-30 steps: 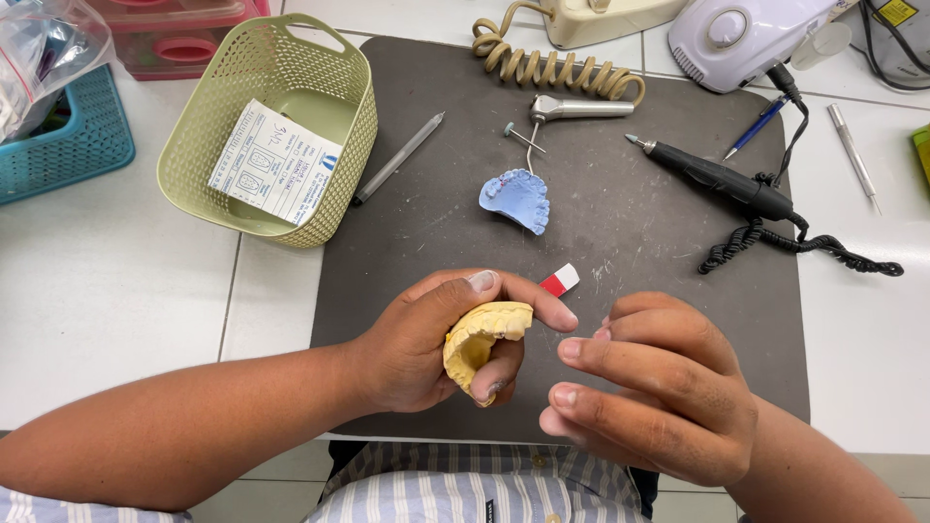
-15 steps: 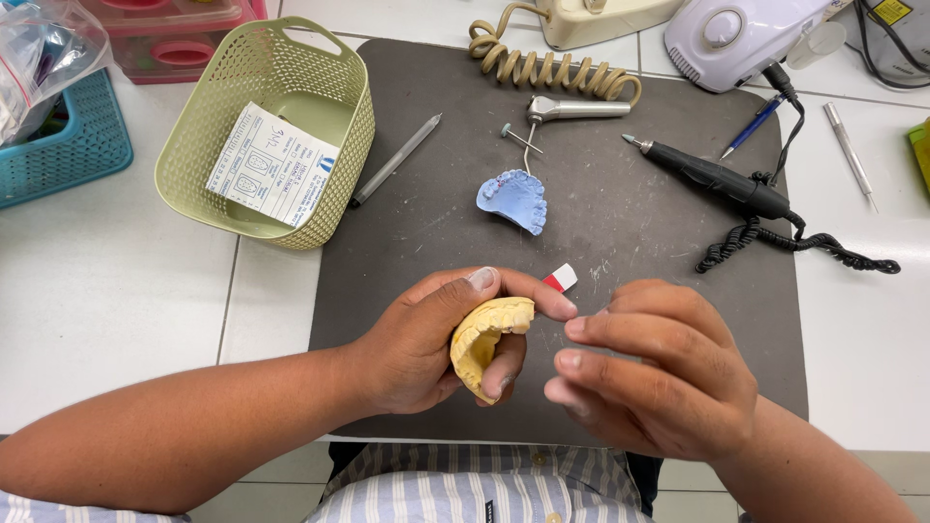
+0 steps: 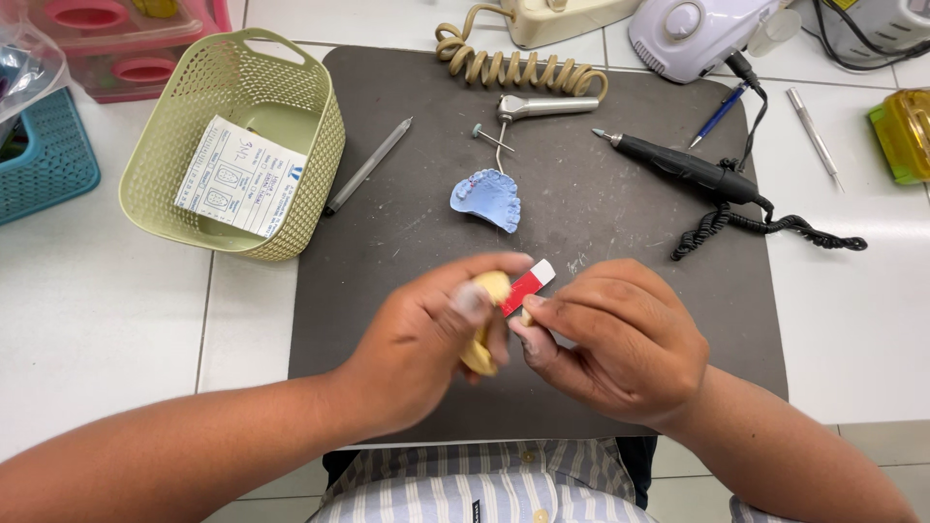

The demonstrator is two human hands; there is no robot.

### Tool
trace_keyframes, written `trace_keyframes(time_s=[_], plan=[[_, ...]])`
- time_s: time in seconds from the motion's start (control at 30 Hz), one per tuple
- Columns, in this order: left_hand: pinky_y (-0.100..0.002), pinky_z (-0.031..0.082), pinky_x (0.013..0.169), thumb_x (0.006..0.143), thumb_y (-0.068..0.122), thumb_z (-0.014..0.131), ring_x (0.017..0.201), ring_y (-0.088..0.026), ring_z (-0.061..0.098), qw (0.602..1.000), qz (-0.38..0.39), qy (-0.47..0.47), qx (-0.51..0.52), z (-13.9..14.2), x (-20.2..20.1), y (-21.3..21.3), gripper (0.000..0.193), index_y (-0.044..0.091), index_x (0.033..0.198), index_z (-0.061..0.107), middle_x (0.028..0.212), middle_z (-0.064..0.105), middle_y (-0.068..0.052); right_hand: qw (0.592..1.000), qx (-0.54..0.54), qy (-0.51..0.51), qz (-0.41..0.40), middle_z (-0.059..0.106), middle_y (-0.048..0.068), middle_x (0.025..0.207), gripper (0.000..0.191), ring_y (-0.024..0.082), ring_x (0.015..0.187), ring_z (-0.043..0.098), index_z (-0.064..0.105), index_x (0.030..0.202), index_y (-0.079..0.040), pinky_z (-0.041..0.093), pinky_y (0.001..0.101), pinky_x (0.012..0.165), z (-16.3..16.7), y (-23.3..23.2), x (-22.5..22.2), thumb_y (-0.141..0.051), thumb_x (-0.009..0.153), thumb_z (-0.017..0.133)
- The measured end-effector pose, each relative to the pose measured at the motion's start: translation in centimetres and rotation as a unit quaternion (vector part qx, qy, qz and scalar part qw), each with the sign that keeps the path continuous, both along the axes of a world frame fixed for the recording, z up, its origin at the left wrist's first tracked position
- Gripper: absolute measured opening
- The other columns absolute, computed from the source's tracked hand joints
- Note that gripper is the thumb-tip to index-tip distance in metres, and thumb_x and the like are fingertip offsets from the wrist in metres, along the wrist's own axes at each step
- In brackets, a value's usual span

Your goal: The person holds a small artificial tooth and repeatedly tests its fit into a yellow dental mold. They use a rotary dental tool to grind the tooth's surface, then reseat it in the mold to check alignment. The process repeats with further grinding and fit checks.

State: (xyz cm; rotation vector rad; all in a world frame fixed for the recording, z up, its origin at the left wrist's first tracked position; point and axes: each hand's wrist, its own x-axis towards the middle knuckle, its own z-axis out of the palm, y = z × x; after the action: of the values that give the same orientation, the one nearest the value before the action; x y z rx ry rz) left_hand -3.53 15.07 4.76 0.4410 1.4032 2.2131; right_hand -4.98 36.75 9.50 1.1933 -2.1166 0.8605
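My left hand grips a yellow plaster dental cast, mostly hidden behind its fingers. My right hand pinches a small red and white strip and holds it against the cast. Both hands hover over the near part of a dark grey mat. A blue dental impression lies on the mat just beyond the hands.
On the mat lie a black rotary handpiece with coiled cord, a metal handpiece and a grey pen. A green basket holding a paper card stands at left, a teal basket farther left. A white machine sits behind.
My left hand has turned the cast, so less of it shows. My right hand has picked the red and white strip off the mat and brought it to the cast.
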Motion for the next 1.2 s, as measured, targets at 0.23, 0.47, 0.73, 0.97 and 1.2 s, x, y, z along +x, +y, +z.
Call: trace_keyframes(time_s=[0.23,0.47,0.73,0.97,1.2], plan=[[-0.028,0.052,0.060,0.095,0.032,0.064,0.070,-0.011,0.061,0.967,-0.020,0.064,-0.245,0.7,-1.8,-0.2,0.051,0.004,0.137,0.063,0.084,0.069,-0.006,1.000,-0.014,0.010,-0.021,0.066,0.005,0.079,0.023,0.017,0.069,0.065,0.071,0.092,-0.002,0.050,0.0305,0.061,0.5,0.7,0.1,-0.009,0.081,0.089],[-0.038,0.055,0.063,0.092,0.028,0.069,0.072,-0.026,0.071,0.791,0.034,0.354,-0.497,1.8,-2.3,-0.2,0.029,0.012,0.116,0.074,0.092,0.070,-0.011,0.999,-0.004,0.015,-0.039,0.065,0.007,0.079,0.024,0.019,0.069,0.064,0.071,0.090,-0.002,0.049,0.0315,0.060,0.4,0.5,-0.5,-0.011,0.082,0.092],[-0.020,0.058,0.066,0.095,0.016,0.072,0.078,-0.004,0.070,0.983,0.038,0.082,-0.162,1.2,-2.6,-1.0,0.022,0.002,0.111,0.076,0.091,0.078,-0.004,0.998,0.062,0.029,-0.003,0.067,0.008,0.083,0.022,0.022,0.073,0.066,0.072,0.090,-0.001,0.053,0.0322,0.063,0.5,0.3,-1.5,-0.009,0.082,0.092],[-0.021,0.055,0.064,0.096,0.018,0.071,0.076,-0.006,0.067,0.987,0.029,0.014,-0.158,-0.6,-2.6,-0.5,0.023,-0.001,0.105,0.078,0.088,0.078,-0.006,0.996,0.069,0.014,0.052,0.067,0.008,0.086,0.029,0.023,0.076,0.067,0.070,0.094,-0.003,0.055,0.0347,0.068,-0.5,1.3,-2.1,-0.022,0.085,0.090],[-0.023,0.056,0.068,0.100,0.022,0.065,0.078,-0.009,0.067,0.997,0.034,-0.002,-0.071,-0.5,-2.4,-0.9,0.025,-0.001,0.107,0.073,0.093,0.076,-0.006,0.933,0.226,-0.021,-0.279,0.070,0.014,0.114,0.052,0.035,0.108,0.062,0.070,0.125,-0.003,0.051,0.0453,0.095,-1.2,9.7,-9.3,-0.043,0.092,0.079]])
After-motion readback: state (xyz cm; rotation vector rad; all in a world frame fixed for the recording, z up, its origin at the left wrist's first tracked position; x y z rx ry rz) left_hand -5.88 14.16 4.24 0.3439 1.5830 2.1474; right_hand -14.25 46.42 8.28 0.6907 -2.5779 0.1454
